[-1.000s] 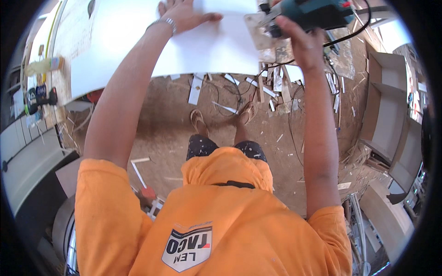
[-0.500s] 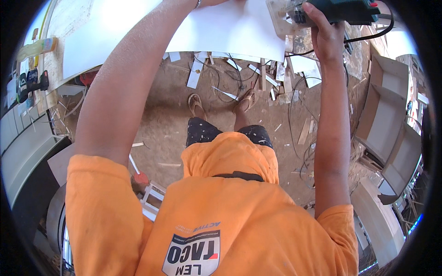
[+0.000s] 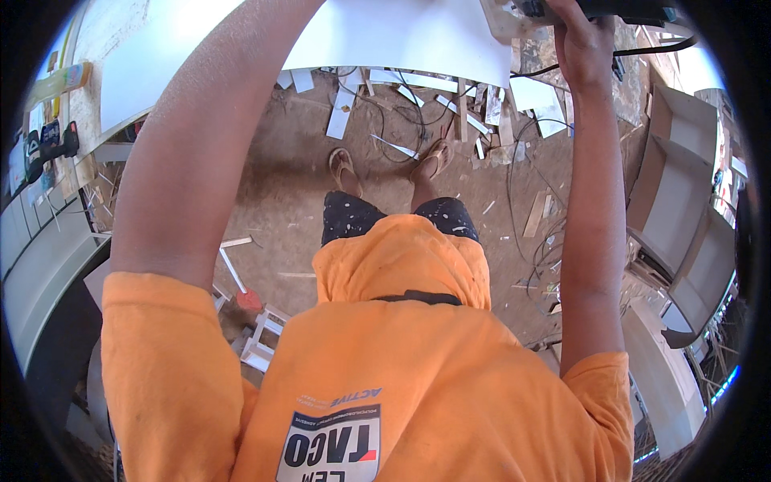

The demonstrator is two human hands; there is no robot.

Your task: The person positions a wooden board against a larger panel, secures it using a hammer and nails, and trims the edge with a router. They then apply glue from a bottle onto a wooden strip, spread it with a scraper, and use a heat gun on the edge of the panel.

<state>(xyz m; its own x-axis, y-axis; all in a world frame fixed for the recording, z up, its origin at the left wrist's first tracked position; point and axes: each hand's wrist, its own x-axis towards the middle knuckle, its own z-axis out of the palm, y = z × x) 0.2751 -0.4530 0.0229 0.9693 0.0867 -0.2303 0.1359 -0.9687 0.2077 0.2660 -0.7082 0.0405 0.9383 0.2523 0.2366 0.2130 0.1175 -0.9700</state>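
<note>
At the top right, my right hand (image 3: 585, 50) is closed round a dark green corded trim router (image 3: 626, 10), mostly cut off by the upper edge. Its clear base (image 3: 503, 19) lies by the right end of a large white board (image 3: 401, 36) on the workbench. A black cord (image 3: 654, 50) runs off from the tool. My left forearm (image 3: 229, 88), dusted with pale powder, reaches over the board and leaves the picture at the top, so the left hand is hidden from view.
A bottle of yellowish liquid (image 3: 60, 85) and a black cordless drill (image 3: 55, 151) lie on the bench at left. White and wooden offcuts (image 3: 340, 112) and loose cables litter the dirt floor near my feet. Open cabinet boxes (image 3: 675, 189) stand at right.
The view has shifted, leaving the board and router higher in the picture. My right hand and the router sit slightly farther right; my left hand has passed out of view.
</note>
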